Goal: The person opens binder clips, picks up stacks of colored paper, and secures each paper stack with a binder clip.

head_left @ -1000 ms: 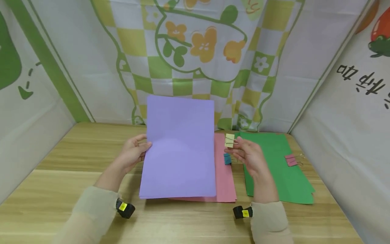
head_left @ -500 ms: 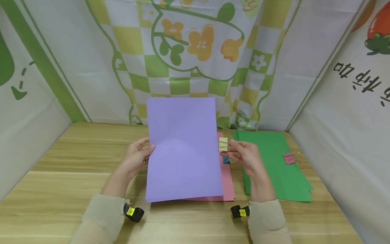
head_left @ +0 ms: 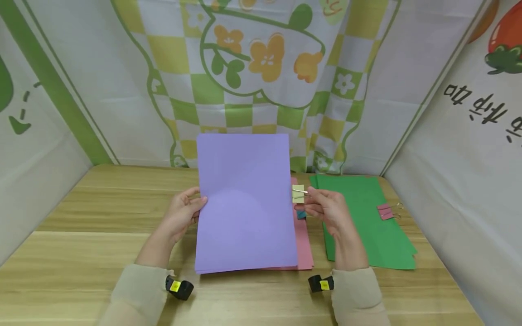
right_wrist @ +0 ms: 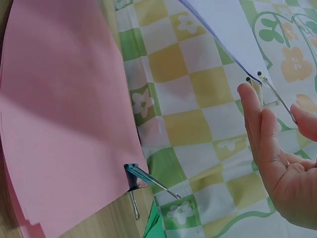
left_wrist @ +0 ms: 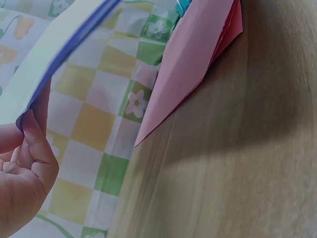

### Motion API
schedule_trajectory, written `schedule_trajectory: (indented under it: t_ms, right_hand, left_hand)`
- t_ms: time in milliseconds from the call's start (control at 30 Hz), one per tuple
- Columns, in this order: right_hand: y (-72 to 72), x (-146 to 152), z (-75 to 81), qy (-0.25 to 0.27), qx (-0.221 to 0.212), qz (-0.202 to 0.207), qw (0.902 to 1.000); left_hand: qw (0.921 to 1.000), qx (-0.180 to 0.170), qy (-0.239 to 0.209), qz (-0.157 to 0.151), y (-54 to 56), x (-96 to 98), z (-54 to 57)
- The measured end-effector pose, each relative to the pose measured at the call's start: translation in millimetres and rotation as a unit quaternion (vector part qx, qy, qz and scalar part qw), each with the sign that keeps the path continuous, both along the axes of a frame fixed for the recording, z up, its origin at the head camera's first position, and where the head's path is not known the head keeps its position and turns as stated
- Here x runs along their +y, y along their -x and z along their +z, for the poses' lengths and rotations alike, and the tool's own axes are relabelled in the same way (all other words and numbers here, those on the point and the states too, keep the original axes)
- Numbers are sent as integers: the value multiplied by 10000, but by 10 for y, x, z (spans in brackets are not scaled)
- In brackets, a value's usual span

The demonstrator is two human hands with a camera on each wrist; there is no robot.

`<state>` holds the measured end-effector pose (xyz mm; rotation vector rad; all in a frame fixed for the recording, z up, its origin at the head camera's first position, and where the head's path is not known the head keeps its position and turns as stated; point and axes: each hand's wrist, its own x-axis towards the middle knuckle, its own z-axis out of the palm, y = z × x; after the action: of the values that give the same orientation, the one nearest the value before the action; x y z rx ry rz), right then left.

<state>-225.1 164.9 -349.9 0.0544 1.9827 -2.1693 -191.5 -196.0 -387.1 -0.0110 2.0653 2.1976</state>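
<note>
My left hand [head_left: 185, 213] pinches the left edge of a stack of purple paper [head_left: 244, 203], held up and tilted above the table. Thumb in front and fingers behind are plain in the left wrist view. On the other side, my right hand [head_left: 329, 207] grips the wire handles of a pale yellow binder clip [head_left: 298, 194]. The clip's mouth meets the right edge of the purple stack; whether the sheets are inside it I cannot tell. Partly hidden under the stack lies pink paper [right_wrist: 64, 109], with a teal binder clip [right_wrist: 132, 173] on its edge.
Green paper [head_left: 367, 231] with a pink binder clip [head_left: 385, 211] lies to the right on the wooden table [head_left: 102, 217]. A checked, flower-printed cloth [head_left: 253, 113] hangs behind the table. Pale fabric walls [head_left: 456, 181] stand at both sides.
My right hand has brought the yellow binder clip leftward to the purple stack's right edge. The stack's lower end has shifted right, and my left hand keeps its pinch.
</note>
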Motion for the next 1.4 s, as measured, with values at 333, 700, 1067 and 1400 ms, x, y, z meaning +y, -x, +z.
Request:
schedule_trajectory:
  t_ms: [333, 700, 1067, 1400]
  right_hand:
    - [-2, -50, -14, -144, 14, 89, 9999]
    - [17, -121, -40, -17, -34, 141, 9999]
    - [15, -137, -64, -121, -50, 340, 9993]
    - [23, -151, -53, -71, 106, 519, 9986]
  left_hand:
    - [10000, 26, -44, 20, 9, 6, -30]
    - [9999, 20, 98, -54, 3, 30, -20]
    - [9997, -30, 222, -89, -1, 39, -24]
    - [9998, 6, 164, -100, 5, 21, -35]
